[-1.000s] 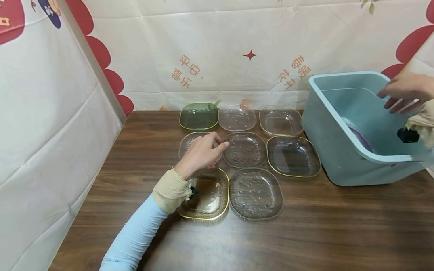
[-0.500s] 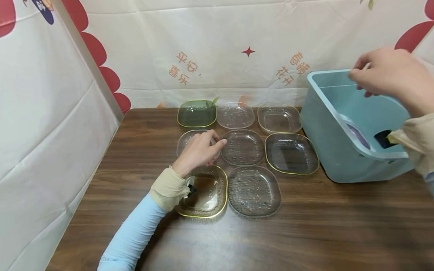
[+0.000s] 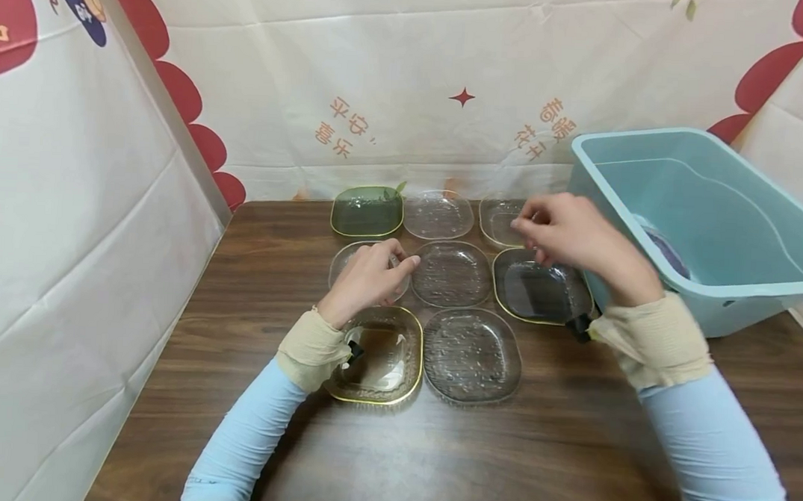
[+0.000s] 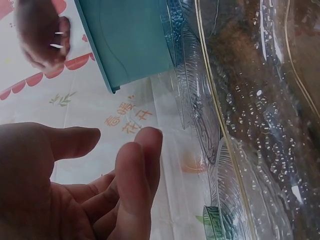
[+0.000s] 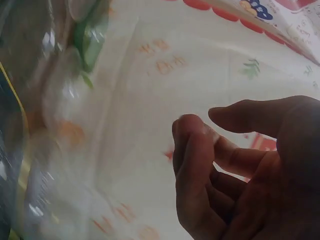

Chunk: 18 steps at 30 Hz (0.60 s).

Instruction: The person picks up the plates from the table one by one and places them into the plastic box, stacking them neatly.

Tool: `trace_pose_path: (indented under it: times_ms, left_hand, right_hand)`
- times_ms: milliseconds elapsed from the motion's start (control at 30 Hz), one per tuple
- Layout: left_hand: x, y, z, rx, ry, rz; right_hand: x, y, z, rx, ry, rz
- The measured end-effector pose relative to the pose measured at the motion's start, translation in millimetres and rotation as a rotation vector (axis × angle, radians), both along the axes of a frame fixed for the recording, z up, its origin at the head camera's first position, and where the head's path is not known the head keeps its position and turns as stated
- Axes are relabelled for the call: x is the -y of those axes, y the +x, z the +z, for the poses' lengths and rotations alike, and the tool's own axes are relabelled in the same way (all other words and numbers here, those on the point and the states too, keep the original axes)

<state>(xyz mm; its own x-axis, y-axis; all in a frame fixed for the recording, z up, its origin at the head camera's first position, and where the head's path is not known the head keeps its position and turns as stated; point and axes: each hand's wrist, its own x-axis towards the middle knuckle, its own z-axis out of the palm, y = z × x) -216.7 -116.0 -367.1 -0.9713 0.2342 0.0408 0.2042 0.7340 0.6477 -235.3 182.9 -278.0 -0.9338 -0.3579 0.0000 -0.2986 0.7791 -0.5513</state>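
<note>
Table (image 3: 568, 444): plates crowd together; clock centred on clear plate (image 3: 451, 275).
Blue bin (image 3: 687, 192), near three o'clock: sleeve could snag rim.
Amber plate (image 3: 385, 358), between seven and eight, beneath left wrist: dropped wrist may skid it.
Dark plate (image 3: 534, 297), three o'clock, close to bin: nudge may make them knock.
Right hand (image 3: 577, 232), near two, left hand (image 3: 369, 279), nine: fingers loosely bent, holding nothing; slick rims might slip.

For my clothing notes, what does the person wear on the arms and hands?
The left hand and right hand are bare. Each side has a light blue sleeve, a beige wrist wrap and a small black device.
</note>
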Motion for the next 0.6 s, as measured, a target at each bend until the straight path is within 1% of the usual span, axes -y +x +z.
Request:
trace_pose_path:
  times_ms: [133,233,467,533,600]
  left_hand:
    - [1.5,-1.2,0.7,-0.002,0.010,-0.004]
    - [0.9,-2.4,0.1,-0.009,0.021,-0.002]
    - [2.8,-4.1,0.7,-0.056,0.011,0.028]
    - [4.3,-4.4,2.3,-0.066,0.005,0.041]
    - [5.8,-4.4,4.3,-0.067,0.021,0.051]
  right_hand:
    - [13,-1.3,-23.8,0.078,-0.054,0.025]
    - [18,-2.7,-34.9,0.105,-0.076,0.043]
    - [24,-6.4,-50.9,0.116,-0.058,0.079]
    - [24,-7.8,-53.6,0.117,-0.062,0.088]
    - [23,-8.7,-54.9,0.127,-0.069,0.095]
